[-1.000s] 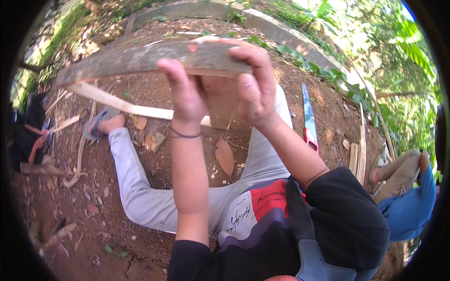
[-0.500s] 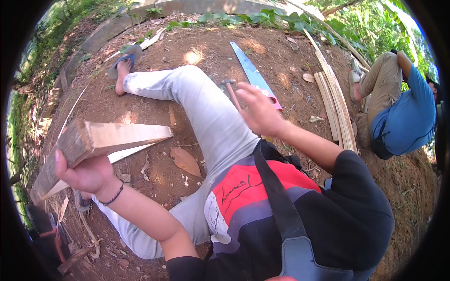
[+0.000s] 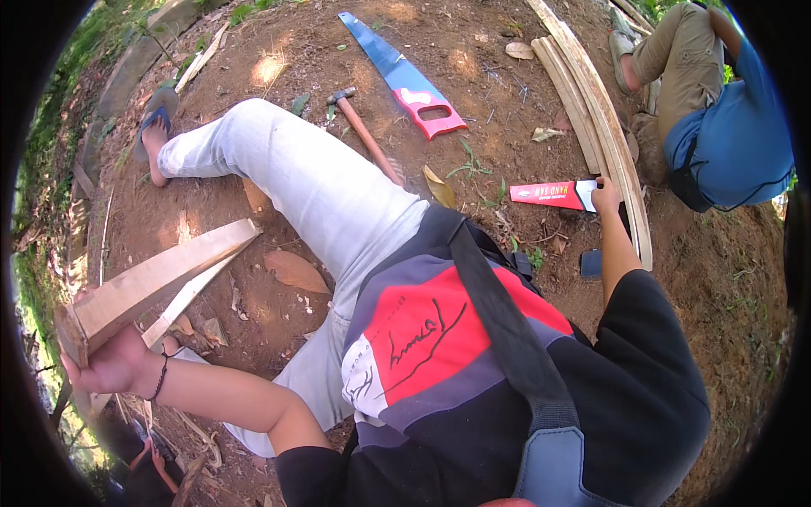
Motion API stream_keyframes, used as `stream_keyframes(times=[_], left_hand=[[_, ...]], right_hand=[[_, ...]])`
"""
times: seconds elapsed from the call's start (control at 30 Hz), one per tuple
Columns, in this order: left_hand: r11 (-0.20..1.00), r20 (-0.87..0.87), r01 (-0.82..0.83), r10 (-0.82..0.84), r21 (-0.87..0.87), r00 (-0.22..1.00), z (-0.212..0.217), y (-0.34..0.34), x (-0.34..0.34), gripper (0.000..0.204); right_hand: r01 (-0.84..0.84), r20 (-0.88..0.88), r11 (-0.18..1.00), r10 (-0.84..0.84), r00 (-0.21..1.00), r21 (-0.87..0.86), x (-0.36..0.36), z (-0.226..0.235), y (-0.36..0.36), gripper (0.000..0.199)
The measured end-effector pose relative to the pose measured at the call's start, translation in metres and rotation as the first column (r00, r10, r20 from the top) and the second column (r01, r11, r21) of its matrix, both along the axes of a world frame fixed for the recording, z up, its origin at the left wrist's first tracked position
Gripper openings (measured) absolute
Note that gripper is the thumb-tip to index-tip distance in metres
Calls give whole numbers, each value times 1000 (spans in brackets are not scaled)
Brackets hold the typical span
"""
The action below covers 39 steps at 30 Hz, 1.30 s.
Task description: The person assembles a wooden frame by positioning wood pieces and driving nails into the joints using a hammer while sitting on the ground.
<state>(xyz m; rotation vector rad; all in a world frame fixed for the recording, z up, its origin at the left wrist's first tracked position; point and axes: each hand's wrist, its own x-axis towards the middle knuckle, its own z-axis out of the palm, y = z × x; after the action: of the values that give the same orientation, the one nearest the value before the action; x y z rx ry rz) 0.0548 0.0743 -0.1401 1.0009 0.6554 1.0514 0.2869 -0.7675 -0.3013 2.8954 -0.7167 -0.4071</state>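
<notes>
My left hand [image 3: 114, 363] is at the lower left, closed around the thick end of a pale wooden plank [image 3: 160, 283] that slants up to the right above the dirt. A thinner wooden strip [image 3: 182, 300] lies just under it. My right arm stretches out to the right, and my right hand [image 3: 605, 197] grips the near end of a flat tool in a red sleeve [image 3: 547, 193] lying on the ground. My outstretched leg in light trousers [image 3: 304, 182] lies between the two hands.
A handsaw with a blue blade and red handle [image 3: 405, 80] and a wooden-handled hammer [image 3: 365, 133] lie on the dirt ahead. Long curved wooden strips [image 3: 591, 110] run along the right. Another person in a blue shirt [image 3: 731, 135] crouches beyond them. A small dark flat object [image 3: 591, 264] lies near my right arm.
My right hand let go of the plank and reached right to the red-sleeved tool. My left hand carried the plank down to the left, and the view swung down.
</notes>
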Motion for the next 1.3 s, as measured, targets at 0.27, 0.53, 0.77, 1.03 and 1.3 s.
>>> stream_keyframes(times=[0.27, 0.53, 0.77, 1.03, 1.3], left_hand=[[996, -102, -75, 79, 45, 992, 6, 2, 11, 70], [962, -151, -233, 254, 144, 955, 9, -20, 46, 66], [965, -176, -212, 238, 155, 955, 8, -16, 57, 70], [958, -162, -203, 237, 201, 958, 4, -8, 48, 72], [954, -169, -220, 255, 202, 952, 10, -38, 51, 74]], right_hand=[[346, -137, 923, -369, 919, -168, -48, 13, -71, 45], [549, -103, 808, -577, 810, -215, -138, 33, -89, 46], [583, -192, 758, -644, 741, -292, -142, 43, -15, 45], [560, -51, 777, -596, 801, -288, -124, 60, -7, 36], [222, 198, 946, -177, 964, -234, -66, 39, -57, 33]])
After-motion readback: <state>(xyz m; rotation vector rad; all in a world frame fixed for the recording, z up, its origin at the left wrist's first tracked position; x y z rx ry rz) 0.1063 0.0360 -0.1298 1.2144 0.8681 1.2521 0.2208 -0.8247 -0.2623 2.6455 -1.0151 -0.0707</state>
